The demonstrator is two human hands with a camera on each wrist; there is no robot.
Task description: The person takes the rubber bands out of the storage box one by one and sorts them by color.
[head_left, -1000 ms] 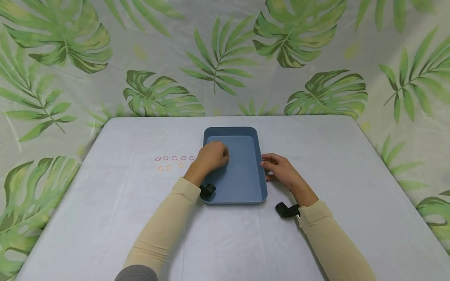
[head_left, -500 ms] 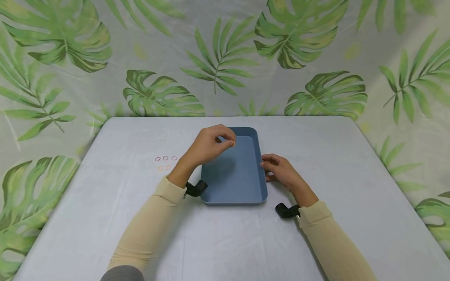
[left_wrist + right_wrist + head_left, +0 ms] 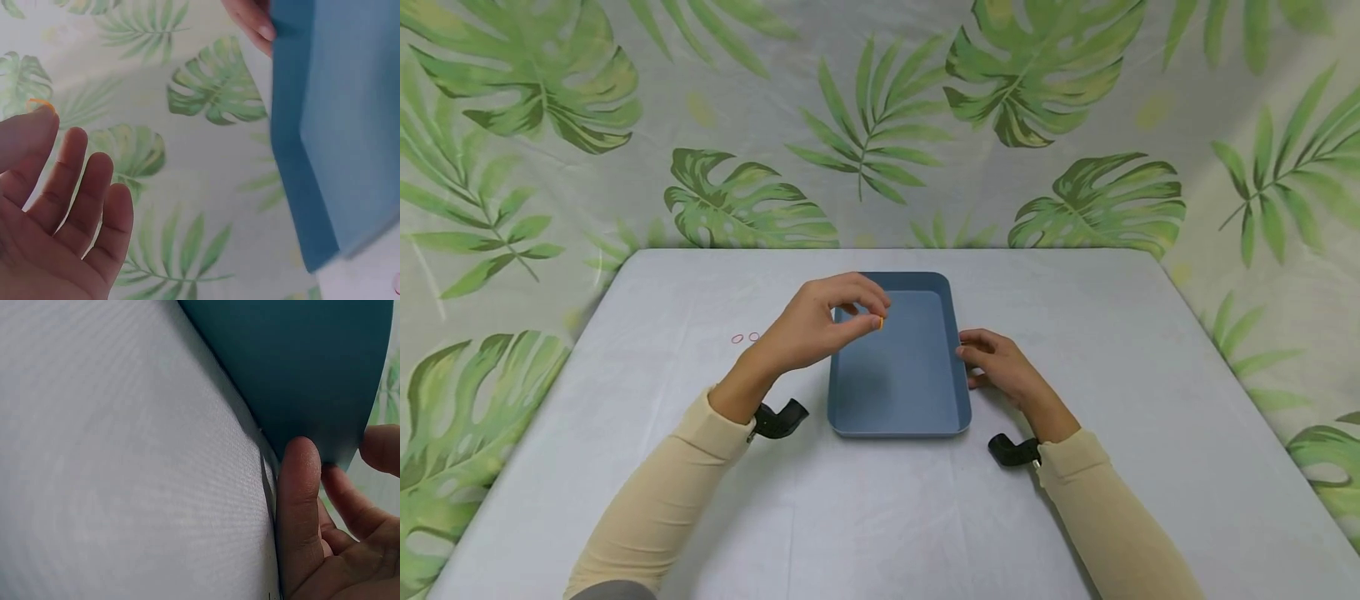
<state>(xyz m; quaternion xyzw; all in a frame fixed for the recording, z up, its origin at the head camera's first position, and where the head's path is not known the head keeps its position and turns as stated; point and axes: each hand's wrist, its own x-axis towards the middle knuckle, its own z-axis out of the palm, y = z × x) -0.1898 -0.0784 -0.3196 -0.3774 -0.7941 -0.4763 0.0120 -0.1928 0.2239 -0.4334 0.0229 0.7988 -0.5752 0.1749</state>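
My left hand (image 3: 812, 325) is raised over the left side of a blue tray (image 3: 917, 367). Its thumb and index finger pinch a thin orange rubber band (image 3: 881, 322), while in the left wrist view the other fingers (image 3: 100, 187) spread loosely below the band (image 3: 42, 102). My right hand (image 3: 1000, 362) rests against the tray's right side. Seen from the right wrist, its fingertips (image 3: 301, 450) touch the outer wall (image 3: 300, 375) and the thumb lies at the rim. Two red rubber bands (image 3: 737, 338) show on the table left of my hand.
A white cloth (image 3: 895, 517) covers the table under the tray. Behind the table's far edge stands a leaf-patterned curtain (image 3: 895, 108). My left forearm (image 3: 655, 492) covers part of the table at the left. Black wrist cameras (image 3: 781, 418) sit on both wrists.
My left hand has risen from inside the tray and moved left, and the pinched orange band has come into view. It now hides more of the bands. The right hand and tray have stayed put.
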